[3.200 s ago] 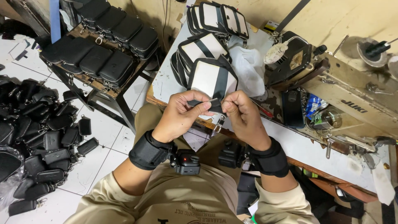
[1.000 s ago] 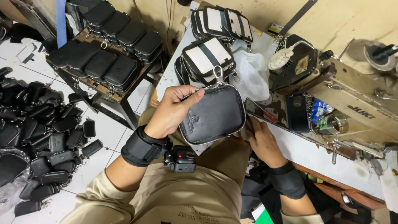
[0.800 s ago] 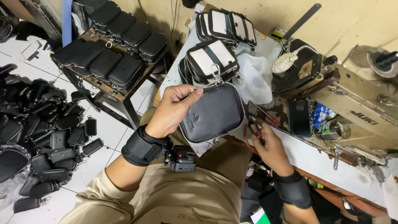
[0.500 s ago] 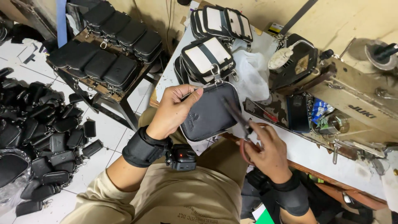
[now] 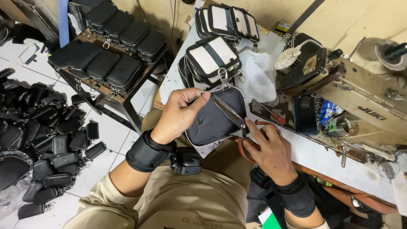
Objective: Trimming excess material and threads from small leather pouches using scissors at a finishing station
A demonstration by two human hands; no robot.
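My left hand [image 5: 180, 114] grips a small black zip pouch [image 5: 214, 121] by its upper left edge, thumb on the zipper line, and holds it over my lap at the table's front. My right hand [image 5: 271, 150] holds a pair of scissors [image 5: 232, 113] with brown loop handles; the blades point up and left across the face of the pouch towards its top edge. Both wrists wear black wrist bands.
A stack of black-and-white pouches [image 5: 212, 57] lies on the white table [image 5: 309, 154] just beyond my hands, with more [image 5: 229, 19] further back. A sewing machine [image 5: 352, 97] stands at the right. Black pouches fill a wooden rack [image 5: 106, 63] and a floor pile [image 5: 38, 135] at the left.
The black-and-white pouch I worked on is gone from my hands. My left hand lifted a black pouch. My right hand dropped to the table, picked up scissors and brought them to the pouch.
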